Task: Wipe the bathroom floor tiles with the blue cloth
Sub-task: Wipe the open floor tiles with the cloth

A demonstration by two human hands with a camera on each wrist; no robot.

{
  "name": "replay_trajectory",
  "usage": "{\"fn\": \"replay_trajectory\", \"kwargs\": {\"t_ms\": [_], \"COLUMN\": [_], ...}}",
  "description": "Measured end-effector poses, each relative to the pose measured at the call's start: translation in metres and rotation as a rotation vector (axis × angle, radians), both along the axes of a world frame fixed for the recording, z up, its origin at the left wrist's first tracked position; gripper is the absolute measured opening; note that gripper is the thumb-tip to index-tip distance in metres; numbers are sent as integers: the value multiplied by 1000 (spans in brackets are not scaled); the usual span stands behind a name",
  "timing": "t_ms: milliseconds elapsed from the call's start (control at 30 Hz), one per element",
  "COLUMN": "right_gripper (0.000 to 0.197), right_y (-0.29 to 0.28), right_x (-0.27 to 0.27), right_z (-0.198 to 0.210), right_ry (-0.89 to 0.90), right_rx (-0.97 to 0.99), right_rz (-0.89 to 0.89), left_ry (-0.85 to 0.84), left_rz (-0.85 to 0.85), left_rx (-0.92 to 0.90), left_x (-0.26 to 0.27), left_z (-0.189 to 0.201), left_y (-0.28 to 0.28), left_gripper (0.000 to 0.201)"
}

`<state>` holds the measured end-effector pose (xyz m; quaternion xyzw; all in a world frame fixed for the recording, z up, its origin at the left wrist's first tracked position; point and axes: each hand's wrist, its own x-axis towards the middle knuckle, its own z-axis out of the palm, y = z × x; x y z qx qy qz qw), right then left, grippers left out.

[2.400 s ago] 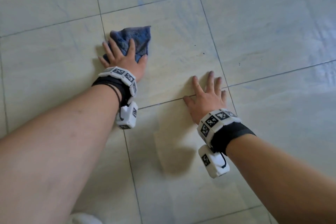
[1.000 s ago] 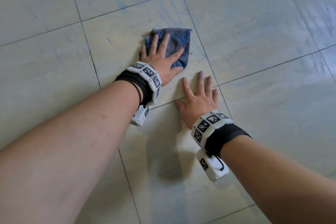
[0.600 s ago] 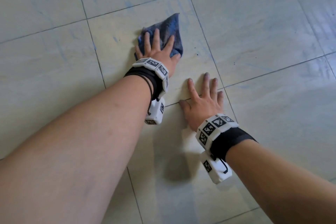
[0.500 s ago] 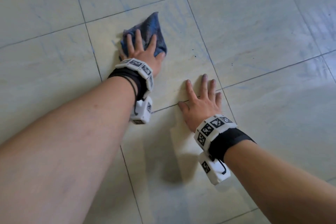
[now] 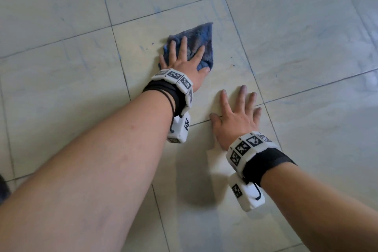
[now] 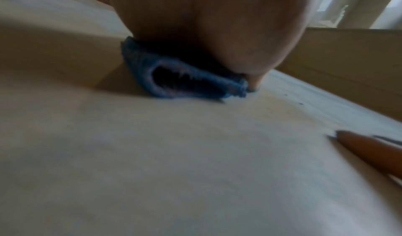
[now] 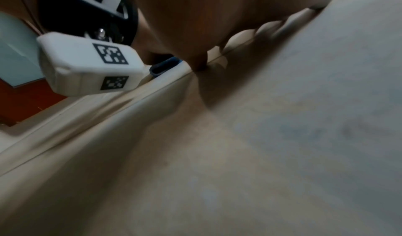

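On pale floor tiles (image 5: 61, 92): left hand (image 5: 185, 63), fingers spread straight, presses blue cloth (image 5: 199, 36) flat; right hand (image 5: 237, 117) rests nearby, palm down, grip released.

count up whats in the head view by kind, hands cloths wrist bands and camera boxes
hands: 2, left hand pressing the cloth, right hand flat on the floor tiles
cloths: 1, blue cloth
wrist bands: 2, left band, right band
camera boxes: 2, left box, right box
total: 7
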<state>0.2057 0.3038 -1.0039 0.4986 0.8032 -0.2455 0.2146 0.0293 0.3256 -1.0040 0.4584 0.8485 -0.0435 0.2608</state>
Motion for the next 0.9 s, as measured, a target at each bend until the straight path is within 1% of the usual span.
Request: {"fn": "replay_trajectory", "kwargs": {"t_ms": [167,233,300,367,500,600,767,900], "right_gripper": [70,70,70,70,70,69,66,68], "right_y": [-1,-1,-2,-2,0,0,-11,-18], "right_x": [-9,-11,-11,-12,-12,-4,28,62], "right_z": [3,4,5,6,9,10,10,15], "right_ry": [18,14,13,13,10,16,9,-30], "right_rx": [-6,-5,-6,-7,-14,-15,-15,-53], "right_rz": [-27,-33,-37,-39,-37,-19,-16,-112], "left_ry": [72,77,81,72,50,38,35,21], "left_rz": [231,280,291,251,84,19,-88,-205], "left_rx": [-10,-39,-66,-55,13,9,17,37], "left_x": [-63,-79,-78,-60,-8,8,34,69], "left_z": [-3,-1,2,3,3,5,2,3], "left_y": [-33,-40,-39,-30,-8,6,25,47], "left_gripper": [65,66,65,63,58,57,57,57]}}
